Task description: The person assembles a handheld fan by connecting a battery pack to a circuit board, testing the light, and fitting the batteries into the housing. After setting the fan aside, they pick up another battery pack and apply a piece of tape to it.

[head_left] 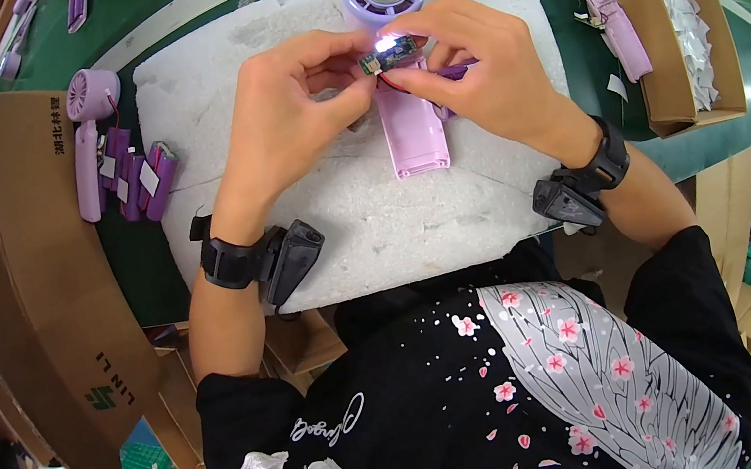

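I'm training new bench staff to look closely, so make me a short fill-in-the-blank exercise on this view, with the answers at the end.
1. The left hand and right hand hold a small circuit board above a foam sheet coloured ____.
2. The open carton holding white pieces stands to the person's ____.
3. The cluster of purple cylinders lies to the person's ____.
4. The wrist straps are coloured ____.

Missing words: white; right; left; black.
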Demonstrator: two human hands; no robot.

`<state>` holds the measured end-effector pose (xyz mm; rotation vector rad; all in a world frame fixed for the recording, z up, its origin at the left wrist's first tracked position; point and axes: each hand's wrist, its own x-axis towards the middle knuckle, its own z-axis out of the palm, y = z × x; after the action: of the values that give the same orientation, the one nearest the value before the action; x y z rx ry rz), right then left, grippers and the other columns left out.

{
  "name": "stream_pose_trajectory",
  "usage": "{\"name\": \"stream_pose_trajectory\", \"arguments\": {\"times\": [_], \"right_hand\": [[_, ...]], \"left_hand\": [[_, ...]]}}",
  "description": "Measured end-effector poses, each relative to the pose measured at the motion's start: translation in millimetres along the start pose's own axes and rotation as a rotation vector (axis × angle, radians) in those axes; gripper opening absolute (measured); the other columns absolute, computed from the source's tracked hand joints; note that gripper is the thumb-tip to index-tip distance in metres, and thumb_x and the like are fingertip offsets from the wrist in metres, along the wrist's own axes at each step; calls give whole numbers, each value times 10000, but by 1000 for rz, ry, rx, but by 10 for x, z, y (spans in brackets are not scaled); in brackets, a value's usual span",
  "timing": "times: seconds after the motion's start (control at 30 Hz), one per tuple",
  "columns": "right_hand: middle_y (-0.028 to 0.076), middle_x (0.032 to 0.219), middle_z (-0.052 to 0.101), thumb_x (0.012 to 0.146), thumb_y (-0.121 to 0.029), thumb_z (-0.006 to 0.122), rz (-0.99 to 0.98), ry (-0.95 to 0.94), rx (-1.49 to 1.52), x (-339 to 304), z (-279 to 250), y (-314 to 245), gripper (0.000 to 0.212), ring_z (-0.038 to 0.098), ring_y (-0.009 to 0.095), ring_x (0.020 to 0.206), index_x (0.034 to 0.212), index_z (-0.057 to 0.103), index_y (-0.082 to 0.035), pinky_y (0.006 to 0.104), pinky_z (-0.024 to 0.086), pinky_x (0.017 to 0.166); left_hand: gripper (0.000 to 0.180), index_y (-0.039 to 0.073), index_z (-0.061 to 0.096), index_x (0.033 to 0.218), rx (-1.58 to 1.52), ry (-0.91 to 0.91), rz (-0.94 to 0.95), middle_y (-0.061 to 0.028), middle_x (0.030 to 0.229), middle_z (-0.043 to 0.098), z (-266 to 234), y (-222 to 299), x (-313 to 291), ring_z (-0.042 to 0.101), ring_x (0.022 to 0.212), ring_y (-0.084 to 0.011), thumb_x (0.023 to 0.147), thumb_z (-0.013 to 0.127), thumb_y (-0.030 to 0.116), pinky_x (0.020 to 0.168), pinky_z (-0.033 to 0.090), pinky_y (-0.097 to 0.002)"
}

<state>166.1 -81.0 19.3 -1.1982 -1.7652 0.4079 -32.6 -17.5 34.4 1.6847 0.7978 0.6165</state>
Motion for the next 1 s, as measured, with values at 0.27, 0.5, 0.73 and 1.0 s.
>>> {"name": "stream_pose_trajectory", "arguments": {"times": [0.27, 0.5, 0.73, 1.0], "right_hand": [[65, 871, 669, 713, -51, 809, 54, 3, 0, 10, 2, -2, 326, 613, 74, 570, 1016, 699, -6, 199, 458, 502], [62, 854, 669, 705, -59, 817, 136, -2, 33, 21, 23, -37, 326, 603, 66, 556, 1003, 703, 6, 191, 445, 496], [67, 850, 655, 778, -46, 755, 388, -105, 144, 67, -106, -194, 189, 603, 73, 539, 922, 660, 32, 208, 428, 476], [73, 847, 618, 798, -19, 721, 191, -94, -20, -23, -107, -115, 149, 612, 105, 542, 905, 637, 42, 220, 431, 494]], "left_hand": [[253, -80, 686, 1062, 52, 33, 14, -100, 973, 688, 36, 13, -16, 653, 808, -119, 820, 635, -28, 699, 545, -235], [239, -74, 694, 1050, 239, 13, 60, -100, 946, 688, 7, 60, -2, 650, 763, -110, 824, 630, -28, 655, 532, -230], [247, -69, 668, 1074, -56, -52, -21, -86, 1068, 654, -10, -75, 24, 631, 797, -104, 832, 626, -40, 660, 511, -230], [273, -20, 602, 1104, -115, -133, -69, -50, 1018, 633, 68, -35, 38, 632, 818, -102, 832, 624, -25, 743, 522, -251]]}}
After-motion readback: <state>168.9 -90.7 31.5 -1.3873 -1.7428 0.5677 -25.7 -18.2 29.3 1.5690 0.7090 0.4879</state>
